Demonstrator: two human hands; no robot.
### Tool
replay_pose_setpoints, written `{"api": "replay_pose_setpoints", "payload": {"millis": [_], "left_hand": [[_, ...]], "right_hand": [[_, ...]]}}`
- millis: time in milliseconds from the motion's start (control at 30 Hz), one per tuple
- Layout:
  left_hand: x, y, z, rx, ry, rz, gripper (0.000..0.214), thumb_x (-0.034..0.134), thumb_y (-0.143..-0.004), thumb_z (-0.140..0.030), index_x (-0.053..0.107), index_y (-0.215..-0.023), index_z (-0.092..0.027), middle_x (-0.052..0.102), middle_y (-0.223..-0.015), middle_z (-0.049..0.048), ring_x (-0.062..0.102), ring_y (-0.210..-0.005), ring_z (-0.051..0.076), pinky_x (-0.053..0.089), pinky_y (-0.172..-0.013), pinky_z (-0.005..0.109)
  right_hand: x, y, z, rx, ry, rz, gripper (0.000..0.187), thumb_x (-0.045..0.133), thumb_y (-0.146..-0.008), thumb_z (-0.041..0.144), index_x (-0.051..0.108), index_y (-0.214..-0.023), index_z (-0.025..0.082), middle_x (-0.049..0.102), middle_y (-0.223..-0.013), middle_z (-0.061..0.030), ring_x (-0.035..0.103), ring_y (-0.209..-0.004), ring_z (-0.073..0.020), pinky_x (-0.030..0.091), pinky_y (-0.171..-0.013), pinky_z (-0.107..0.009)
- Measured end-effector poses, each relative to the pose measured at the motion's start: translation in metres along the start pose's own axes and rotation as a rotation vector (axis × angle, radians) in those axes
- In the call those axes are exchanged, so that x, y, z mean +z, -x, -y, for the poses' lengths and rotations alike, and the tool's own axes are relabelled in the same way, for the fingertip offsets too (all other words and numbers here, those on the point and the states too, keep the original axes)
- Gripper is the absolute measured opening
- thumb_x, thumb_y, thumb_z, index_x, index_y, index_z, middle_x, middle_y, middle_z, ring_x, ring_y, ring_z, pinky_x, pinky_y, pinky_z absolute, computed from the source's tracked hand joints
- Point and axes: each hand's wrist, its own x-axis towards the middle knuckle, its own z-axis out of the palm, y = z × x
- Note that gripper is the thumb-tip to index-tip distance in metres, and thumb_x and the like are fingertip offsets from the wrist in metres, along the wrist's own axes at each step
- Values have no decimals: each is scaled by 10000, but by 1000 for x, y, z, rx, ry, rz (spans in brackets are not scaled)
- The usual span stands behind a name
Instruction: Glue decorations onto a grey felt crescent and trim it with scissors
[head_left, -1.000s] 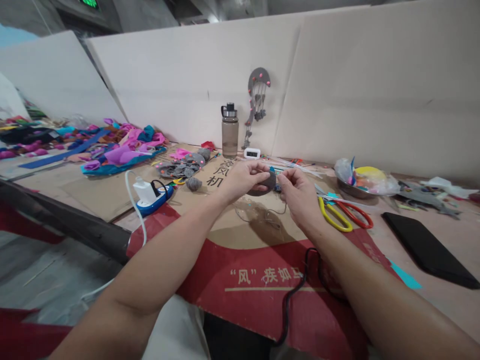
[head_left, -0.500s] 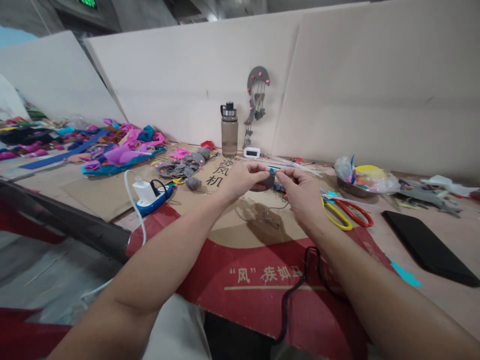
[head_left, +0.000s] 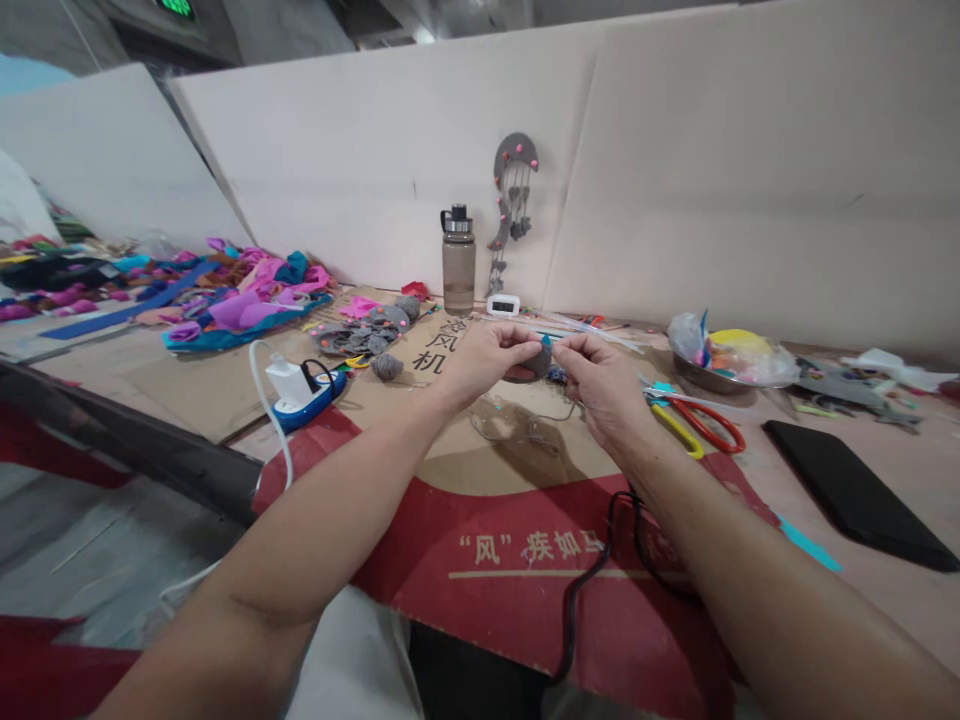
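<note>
My left hand (head_left: 491,358) is closed on a dark grey felt piece (head_left: 534,368), held above the cardboard. A small teal bit (head_left: 547,342) shows at the felt's upper edge, by my left fingertips. Just to its right, my right hand (head_left: 600,378) is pinched shut close to the teal bit. Whatever lies between those right fingertips is too small or hidden to name. Below the hands, thin grey yarn (head_left: 510,438) loops loosely over the cardboard (head_left: 457,465).
Red and yellow-handled scissors (head_left: 709,425) and a black phone (head_left: 855,490) lie to the right. Behind stand a water bottle (head_left: 458,265) and small digital clock (head_left: 503,306). Left are a power strip (head_left: 307,398), yarn ball (head_left: 387,367) and grey felt pieces (head_left: 356,335). A black cord (head_left: 576,610) crosses the front.
My right wrist has shifted slightly to the right, covering more of the yellow scissor handle. My left hand keeps its hold on the grey felt piece.
</note>
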Motion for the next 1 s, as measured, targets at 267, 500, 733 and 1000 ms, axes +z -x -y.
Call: {"api": "replay_pose_setpoints", "payload": {"millis": [267, 500, 733, 1000], "left_hand": [[4, 1, -1, -49, 43, -45, 47, 712, -815, -175, 682, -799, -142, 676, -747, 11, 630, -669, 94, 576, -696, 277], [1, 1, -1, -64, 67, -39, 84, 736, -803, -210, 695, -803, -136, 688, -793, 26, 627, -688, 90, 572, -675, 255], [3, 1, -3, -71, 62, -80, 43, 681, -834, -151, 689, -798, -128, 687, -771, 20, 640, -684, 90, 571, -672, 243], [2, 2, -5, -49, 33, -115, 54, 709, -828, -163, 678, -861, -132, 685, -808, 21, 630, -704, 84, 555, -658, 218]], "right_hand": [[-2, -1, -5, -19, -24, 25, 284, 716, -684, 448, 550, -705, 219, 434, -593, 71, 307, -516, -81, 249, -480, -235], [-3, -2, -9, -31, -3, 39, 314, 682, -737, 508, 615, -793, 207, 502, -644, 52, 336, -528, -85, 273, -488, -244], [0, 7, 0, -165, 204, -59, 211, 623, -812, 402, 640, -808, 192, 587, -689, 10, 456, -606, -124, 370, -587, -273], [-2, 9, 5, -275, 328, -86, 146, 607, -813, 321, 654, -791, 185, 541, -648, 24, 428, -607, -125, 346, -609, -283]]}}
